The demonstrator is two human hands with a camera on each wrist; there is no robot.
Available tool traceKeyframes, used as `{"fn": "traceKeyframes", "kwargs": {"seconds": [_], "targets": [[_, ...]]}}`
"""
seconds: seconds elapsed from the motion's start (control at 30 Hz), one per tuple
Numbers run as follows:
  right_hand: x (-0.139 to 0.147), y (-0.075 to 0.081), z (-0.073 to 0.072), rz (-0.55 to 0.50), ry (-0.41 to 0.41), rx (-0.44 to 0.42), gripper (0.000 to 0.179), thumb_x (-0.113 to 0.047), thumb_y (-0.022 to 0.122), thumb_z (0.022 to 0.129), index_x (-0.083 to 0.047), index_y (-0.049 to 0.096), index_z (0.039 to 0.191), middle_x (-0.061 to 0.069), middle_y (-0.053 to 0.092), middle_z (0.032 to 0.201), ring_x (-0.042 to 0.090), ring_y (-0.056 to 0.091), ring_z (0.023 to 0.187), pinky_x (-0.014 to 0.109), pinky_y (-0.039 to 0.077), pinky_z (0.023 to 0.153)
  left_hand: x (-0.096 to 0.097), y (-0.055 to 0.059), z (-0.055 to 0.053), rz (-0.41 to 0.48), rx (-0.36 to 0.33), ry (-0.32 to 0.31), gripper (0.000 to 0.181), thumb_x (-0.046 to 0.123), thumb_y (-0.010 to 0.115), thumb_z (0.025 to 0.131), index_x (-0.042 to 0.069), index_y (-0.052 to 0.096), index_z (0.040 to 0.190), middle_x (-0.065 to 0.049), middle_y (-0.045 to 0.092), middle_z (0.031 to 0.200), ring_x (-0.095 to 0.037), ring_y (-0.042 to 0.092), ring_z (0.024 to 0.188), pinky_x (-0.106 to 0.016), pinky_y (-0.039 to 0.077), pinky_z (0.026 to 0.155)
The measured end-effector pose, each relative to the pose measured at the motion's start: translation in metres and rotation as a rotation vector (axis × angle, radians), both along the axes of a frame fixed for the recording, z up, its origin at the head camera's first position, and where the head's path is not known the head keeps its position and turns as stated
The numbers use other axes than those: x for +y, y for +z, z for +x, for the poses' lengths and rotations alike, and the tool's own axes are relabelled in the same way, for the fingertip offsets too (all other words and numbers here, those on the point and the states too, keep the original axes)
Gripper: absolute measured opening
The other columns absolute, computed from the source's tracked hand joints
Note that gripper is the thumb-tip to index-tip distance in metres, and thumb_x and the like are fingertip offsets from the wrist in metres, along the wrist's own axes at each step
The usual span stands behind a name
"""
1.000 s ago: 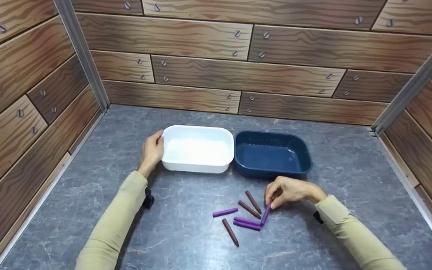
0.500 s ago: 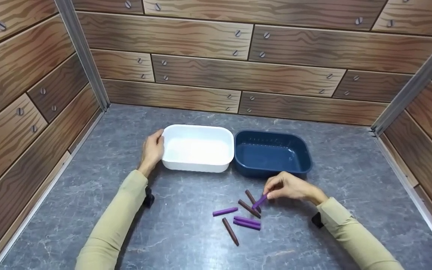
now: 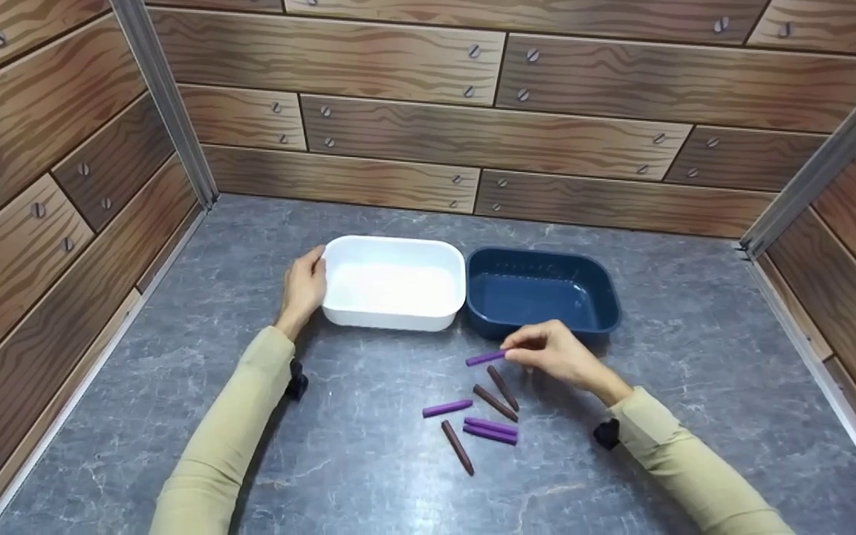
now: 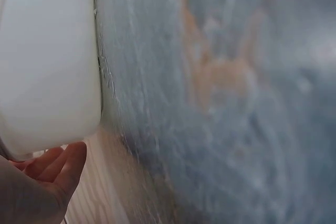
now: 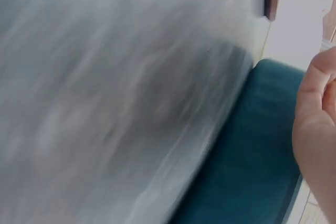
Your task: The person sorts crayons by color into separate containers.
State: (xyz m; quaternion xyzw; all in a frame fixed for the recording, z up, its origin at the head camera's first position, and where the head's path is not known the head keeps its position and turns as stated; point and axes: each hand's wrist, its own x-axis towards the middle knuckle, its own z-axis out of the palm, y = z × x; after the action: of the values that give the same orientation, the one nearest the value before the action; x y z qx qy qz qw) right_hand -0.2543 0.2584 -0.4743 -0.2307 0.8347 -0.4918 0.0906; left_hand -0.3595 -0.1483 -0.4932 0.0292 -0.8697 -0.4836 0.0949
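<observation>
a purple crayon (image 3: pixel 484 359) juts leftward from the person's right hand (image 3: pixel 560 351), its right end pinched between thumb and fingertips, just in front of the near left corner of a dark blue tub (image 3: pixel 528 297). from where i stand, the crayon lies to the left of the hand, its free end pointing toward the front of a white tub (image 3: pixel 391 318) that sits right beside the blue one. whether the crayon touches the worktop (image 3: pixel 368 461) i cannot tell.

at far left, the left hand (image 3: pixel 303 286) rests its fingers against the outer short wall of the white tub; whether the thumb grips the rim i cannot tell.

closest below the pinched crayon, a brown crayon (image 3: pixel 502 388) lies slanted, with a second brown crayon (image 3: pixel 495 403) beside it. nearer the person, a pair of purple crayons (image 3: pixel 490 426) lie side by side, a lone purple crayon (image 3: pixel 447 409) rests to their upper left, and a third brown crayon (image 3: pixel 458 447) slants to their lower left. both forearms wear pale green sleeves (image 3: pixel 212 438), and a wood-plank wall (image 3: pixel 368 119) stands behind the tubs.
</observation>
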Motion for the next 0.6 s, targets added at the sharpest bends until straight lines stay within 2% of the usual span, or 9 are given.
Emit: {"fn": "traceKeyframes", "kwargs": {"seconds": [0.1,0.2,0.27,0.43,0.6], "targets": [[-0.012,0.012,0.006,-0.031,-0.024,-0.003,0.011,-0.008,0.072,0.087,-0.003,0.076,0.097,0.016,0.070,0.084,0.012,0.057,0.060,0.025,0.049,0.054,0.000,0.000,0.001,-0.003,-0.002,0.001,0.042,0.015,0.039,0.105,0.002,0.046,0.145,-0.018,0.050,0.146,-0.031,0.047,0.136,-0.042,0.038,0.112],[-0.023,0.019,0.004,-0.062,-0.053,-0.002,0.014,-0.006,0.072,0.088,0.001,0.075,0.099,0.023,0.068,0.084,0.015,0.056,0.058,0.029,0.050,0.052,-0.001,0.004,-0.001,-0.004,0.006,-0.001,0.043,0.016,0.039,0.106,0.002,0.046,0.145,-0.018,0.050,0.146,-0.030,0.047,0.137,-0.042,0.037,0.113],[-0.030,0.023,0.002,-0.087,-0.073,0.002,0.014,-0.005,0.071,0.088,0.002,0.075,0.099,0.023,0.067,0.083,0.013,0.054,0.056,0.028,0.048,0.050,-0.001,0.005,-0.001,-0.006,0.011,-0.004,0.043,0.016,0.039,0.106,0.001,0.045,0.145,-0.018,0.049,0.147,-0.030,0.046,0.137,-0.042,0.037,0.113],[-0.042,0.014,-0.009,-0.138,-0.140,0.007,0.013,-0.005,0.071,0.089,0.003,0.075,0.098,0.009,0.067,0.082,0.011,0.050,0.052,0.021,0.042,0.048,-0.001,0.004,-0.001,-0.018,0.009,0.006,0.042,0.016,0.040,0.105,0.002,0.046,0.145,-0.018,0.050,0.146,-0.030,0.047,0.137,-0.042,0.037,0.113],[-0.053,0.007,-0.020,-0.145,-0.205,0.046,0.015,-0.010,0.074,0.087,0.000,0.076,0.098,0.009,0.070,0.084,0.010,0.050,0.050,0.019,0.041,0.047,0.000,0.000,-0.001,-0.033,-0.008,0.016,0.042,0.016,0.040,0.105,0.003,0.047,0.145,-0.017,0.051,0.146,-0.030,0.048,0.136,-0.043,0.037,0.112]]}}
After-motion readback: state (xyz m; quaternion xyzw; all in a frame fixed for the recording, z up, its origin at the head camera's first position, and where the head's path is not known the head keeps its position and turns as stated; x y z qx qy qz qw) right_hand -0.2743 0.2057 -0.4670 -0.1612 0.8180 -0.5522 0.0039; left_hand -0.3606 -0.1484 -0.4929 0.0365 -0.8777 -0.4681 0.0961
